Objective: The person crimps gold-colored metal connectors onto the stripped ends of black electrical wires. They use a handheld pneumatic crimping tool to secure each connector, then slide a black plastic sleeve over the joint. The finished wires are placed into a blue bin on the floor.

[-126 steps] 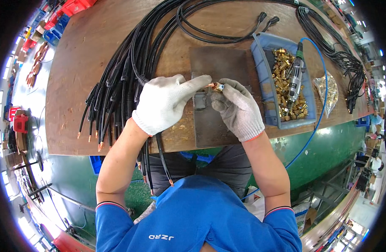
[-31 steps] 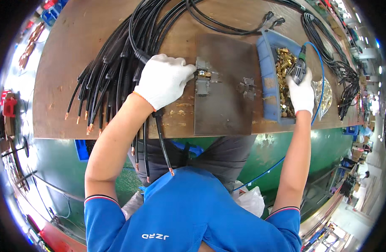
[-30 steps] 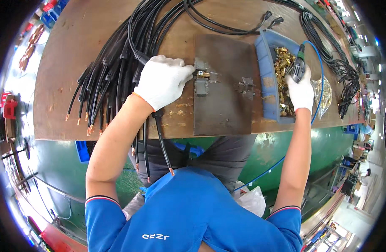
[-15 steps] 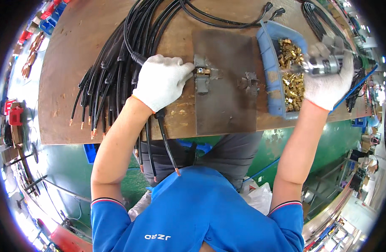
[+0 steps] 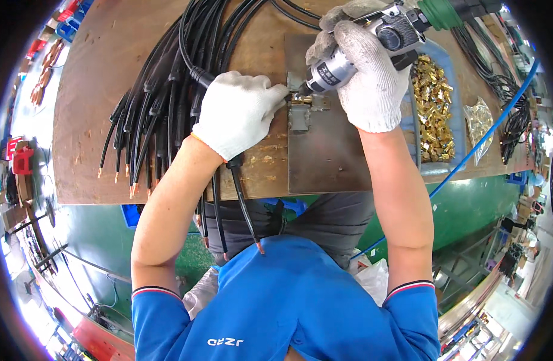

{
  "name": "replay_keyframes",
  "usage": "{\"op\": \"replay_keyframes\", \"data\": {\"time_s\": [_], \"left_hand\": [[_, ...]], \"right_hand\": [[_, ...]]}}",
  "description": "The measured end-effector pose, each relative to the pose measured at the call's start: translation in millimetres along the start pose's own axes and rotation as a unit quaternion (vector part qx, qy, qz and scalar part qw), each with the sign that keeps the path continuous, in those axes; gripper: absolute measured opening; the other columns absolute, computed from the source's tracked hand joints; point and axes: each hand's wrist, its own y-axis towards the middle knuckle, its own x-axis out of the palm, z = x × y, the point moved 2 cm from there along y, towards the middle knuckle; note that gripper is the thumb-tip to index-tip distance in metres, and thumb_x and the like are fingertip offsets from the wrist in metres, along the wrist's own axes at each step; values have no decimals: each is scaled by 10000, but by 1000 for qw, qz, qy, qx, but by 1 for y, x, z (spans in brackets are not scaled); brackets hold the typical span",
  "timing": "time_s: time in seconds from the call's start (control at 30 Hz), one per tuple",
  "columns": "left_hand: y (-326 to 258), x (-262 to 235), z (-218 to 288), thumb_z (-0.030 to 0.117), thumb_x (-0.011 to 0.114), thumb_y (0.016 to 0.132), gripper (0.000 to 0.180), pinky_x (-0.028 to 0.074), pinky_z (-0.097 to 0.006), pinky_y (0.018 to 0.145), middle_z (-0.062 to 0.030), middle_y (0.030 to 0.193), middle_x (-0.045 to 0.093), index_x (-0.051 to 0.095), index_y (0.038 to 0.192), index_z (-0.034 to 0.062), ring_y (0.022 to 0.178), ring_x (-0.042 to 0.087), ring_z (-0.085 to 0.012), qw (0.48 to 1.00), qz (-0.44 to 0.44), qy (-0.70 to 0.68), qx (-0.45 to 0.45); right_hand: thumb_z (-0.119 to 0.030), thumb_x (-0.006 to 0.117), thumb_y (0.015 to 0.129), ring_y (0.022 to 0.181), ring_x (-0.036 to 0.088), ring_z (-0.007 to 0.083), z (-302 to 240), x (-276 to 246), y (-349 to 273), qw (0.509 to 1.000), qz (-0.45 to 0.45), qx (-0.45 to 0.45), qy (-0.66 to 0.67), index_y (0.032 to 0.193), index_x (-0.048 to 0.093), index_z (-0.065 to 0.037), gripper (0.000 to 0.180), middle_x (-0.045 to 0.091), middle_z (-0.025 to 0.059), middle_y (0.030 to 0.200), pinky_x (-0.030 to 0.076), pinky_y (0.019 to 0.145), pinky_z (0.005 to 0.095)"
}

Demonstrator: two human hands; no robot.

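Note:
My left hand [image 5: 240, 111], in a white glove, is closed on a black cable [image 5: 199, 76], whose near end is hidden under the fingers. The fingertips reach the edge of a dark metal plate [image 5: 324, 165]. On it, a small brass terminal [image 5: 300, 99] sits in a welded holder [image 5: 299, 120]. My right hand [image 5: 372, 78], gloved too, grips a silver air screwdriver [image 5: 332, 72] with a green section at its back. The tool is tilted, its nose pointing down-left at the terminal. Whether the bit touches it I cannot tell.
A blue bin [image 5: 460, 78] of brass terminals [image 5: 433, 114] stands right of the plate. A blue air hose [image 5: 499, 120] runs past a clear bag [image 5: 480, 129] of small parts. Bundled black cables [image 5: 162, 90] lie at left, some hanging over the table's front edge; more cables [image 5: 514, 114] lie far right.
My right hand has brought the screwdriver left, from over the bin to the terminal on the plate. The left hand stays almost in place on the cable. The plate appears slightly further right.

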Motion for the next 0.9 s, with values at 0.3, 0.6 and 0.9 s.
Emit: {"op": "replay_keyframes", "data": {"time_s": [0.3,0.6,0.9], "left_hand": [[-2,2,-3,244,760,897,192,524,-426,713,-69,810,682,788,1069,163,723,668,-305,1000,4,1,9],[0,1,-1,190,753,890,194,517,-439,725,-80,820,721,788,1073,136,756,693,-315,1000,2,-14,1],[1,2,-3,133,754,854,216,519,-428,733,-76,809,720,788,1066,124,751,698,-304,999,12,-29,17]], "right_hand": [[30,848,800,893,738,227,0,3,13,985,-136,106,10,1155,636,-44,420,727,142,1040,636,741,372],[68,808,806,926,703,158,10,13,9,980,-157,71,-101,1103,660,-35,348,724,72,1022,583,814,324],[107,760,816,828,681,155,20,10,0,988,-99,113,17,1036,658,-25,276,693,66,959,567,726,311]]}}
